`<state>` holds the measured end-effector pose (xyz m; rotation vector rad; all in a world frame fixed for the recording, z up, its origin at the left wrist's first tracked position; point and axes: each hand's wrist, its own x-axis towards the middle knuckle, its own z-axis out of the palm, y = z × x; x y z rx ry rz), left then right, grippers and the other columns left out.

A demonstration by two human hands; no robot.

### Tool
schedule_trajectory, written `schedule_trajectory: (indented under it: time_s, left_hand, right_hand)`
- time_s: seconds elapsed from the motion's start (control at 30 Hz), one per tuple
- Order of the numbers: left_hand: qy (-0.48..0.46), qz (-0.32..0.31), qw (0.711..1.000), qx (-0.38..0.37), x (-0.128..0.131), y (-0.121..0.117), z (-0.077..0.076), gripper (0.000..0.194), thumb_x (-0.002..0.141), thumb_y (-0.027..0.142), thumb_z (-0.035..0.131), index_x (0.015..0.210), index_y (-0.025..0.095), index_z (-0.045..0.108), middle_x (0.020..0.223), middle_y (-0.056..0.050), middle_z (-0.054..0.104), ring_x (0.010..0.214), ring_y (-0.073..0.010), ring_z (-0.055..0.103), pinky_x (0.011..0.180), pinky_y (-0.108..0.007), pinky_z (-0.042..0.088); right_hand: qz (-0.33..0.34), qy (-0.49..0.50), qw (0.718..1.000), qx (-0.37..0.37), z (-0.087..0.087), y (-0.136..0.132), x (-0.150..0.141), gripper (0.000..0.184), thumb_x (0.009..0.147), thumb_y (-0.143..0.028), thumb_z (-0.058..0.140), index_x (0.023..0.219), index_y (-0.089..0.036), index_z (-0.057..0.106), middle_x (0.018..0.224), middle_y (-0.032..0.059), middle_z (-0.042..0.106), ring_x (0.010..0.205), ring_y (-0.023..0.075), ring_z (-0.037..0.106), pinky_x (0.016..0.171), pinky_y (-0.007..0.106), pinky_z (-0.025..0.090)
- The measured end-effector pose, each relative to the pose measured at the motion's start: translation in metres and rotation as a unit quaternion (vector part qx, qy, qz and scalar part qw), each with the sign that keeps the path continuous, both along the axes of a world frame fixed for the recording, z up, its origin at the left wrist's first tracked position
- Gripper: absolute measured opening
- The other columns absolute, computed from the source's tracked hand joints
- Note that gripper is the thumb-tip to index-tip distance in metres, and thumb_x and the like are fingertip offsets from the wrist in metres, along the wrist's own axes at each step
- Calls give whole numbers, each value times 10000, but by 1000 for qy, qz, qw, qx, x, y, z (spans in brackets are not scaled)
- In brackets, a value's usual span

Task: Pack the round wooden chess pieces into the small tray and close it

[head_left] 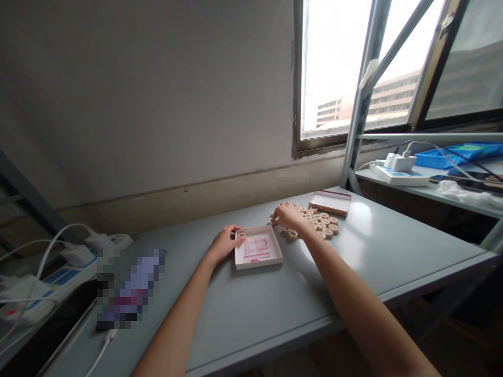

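Observation:
A shallow white box (259,265) with red line markings on its floor lies on the grey table. My left hand (225,243) grips its left wall near the far corner, thumb over the inside. One round wooden Chinese chess piece (241,235) sits in that corner beside the thumb. Just past the far right corner of the box, my right hand (290,215) has its fingers closed on another chess piece (271,221), partly covered by the fingertips. Around and behind this hand several more chess pieces (324,221) are spread on the table, some hidden by the hand and forearm.
A second shallow box part (332,201) with a brown rim lies behind the pieces. At left are a pixelated phone-like object (135,288), a white cable and power strips (66,275). A shelf at right holds another power strip (401,174) and a blue tray (451,156).

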<state>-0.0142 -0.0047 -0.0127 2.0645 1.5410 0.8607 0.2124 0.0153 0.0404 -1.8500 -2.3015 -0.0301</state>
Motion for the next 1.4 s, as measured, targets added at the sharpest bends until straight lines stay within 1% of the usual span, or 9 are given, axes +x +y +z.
schedule_trajectory:
  time_s: [0.17, 0.27, 0.37, 0.57, 0.77, 0.9, 1.0, 1.23, 1.4]
  left_hand:
    - [7, 2, 1000, -8, 2, -2, 3, 326, 678, 362, 574, 935, 163, 584, 988, -74, 594, 811, -172, 551, 716, -271, 433]
    - [4, 3, 1000, -13, 2, -2, 4, 321, 681, 354, 573, 940, 165, 580, 996, -72, 590, 796, -166, 547, 713, -268, 428]
    - [3, -2, 1000, -9, 2, -1, 3, 327, 675, 353, 582, 936, 157, 577, 988, -76, 592, 808, -172, 543, 719, -269, 423]
    - [1, -20, 1000, -12, 1, 0, 4, 347, 668, 371, 592, 942, 158, 575, 983, -73, 598, 846, -186, 547, 748, -279, 420]
    - [15, -11, 1000, -8, 1, -1, 4, 331, 659, 378, 601, 922, 177, 582, 988, -64, 598, 867, -184, 553, 744, -268, 424]
    - [29, -3, 999, -18, 1, -3, 6, 346, 672, 380, 582, 955, 181, 569, 1027, -62, 590, 862, -177, 559, 736, -263, 429]
    - [49, 19, 998, -27, 6, -9, 10, 403, 669, 412, 581, 1005, 192, 543, 1057, -62, 584, 893, -189, 563, 746, -268, 429]
    - [174, 127, 976, -29, 26, -28, 24, 420, 648, 450, 585, 1001, 225, 543, 1082, -70, 545, 991, -243, 541, 808, -318, 407]
    - [180, 125, 975, -38, 24, -27, 25, 363, 685, 447, 558, 987, 247, 548, 1057, -47, 544, 948, -205, 559, 765, -277, 415]
  right_hand:
    - [81, 64, 995, -1, 8, -1, -7, 277, 735, -481, 577, 908, -283, 664, 950, 16, 629, 909, 201, 522, 722, 277, 328]
    - [184, 79, 980, 17, 8, -6, -20, 235, 697, -431, 636, 884, -291, 659, 957, 2, 613, 942, 194, 509, 750, 271, 302]
    - [219, 19, 974, 51, 3, -12, -34, 207, 675, -368, 671, 841, -245, 656, 919, 25, 622, 928, 202, 514, 744, 281, 274]
    - [215, -45, 974, 59, -6, -21, -48, 166, 732, -284, 615, 879, -207, 619, 818, 34, 651, 791, 179, 565, 705, 290, 239]
    - [206, -4, 977, 51, -2, -14, -42, 155, 767, -306, 592, 899, -225, 588, 828, -2, 649, 781, 158, 559, 721, 284, 251]
    - [92, 1, 988, 127, -11, 2, -17, 210, 824, -224, 500, 1020, -225, 574, 1120, 55, 565, 1040, 212, 448, 814, 336, 248]
    - [40, -23, 992, 116, -25, 13, -1, 242, 822, -192, 480, 1041, -177, 580, 1171, 116, 529, 1079, 263, 403, 865, 406, 229]
    - [61, 4, 994, 90, -23, 12, -1, 174, 796, -151, 492, 882, -183, 639, 970, 82, 636, 979, 246, 485, 895, 428, 227]
    - [167, 114, 979, 6, 0, 4, -13, 192, 762, -261, 574, 935, -202, 634, 913, 13, 652, 794, 146, 565, 708, 248, 384]
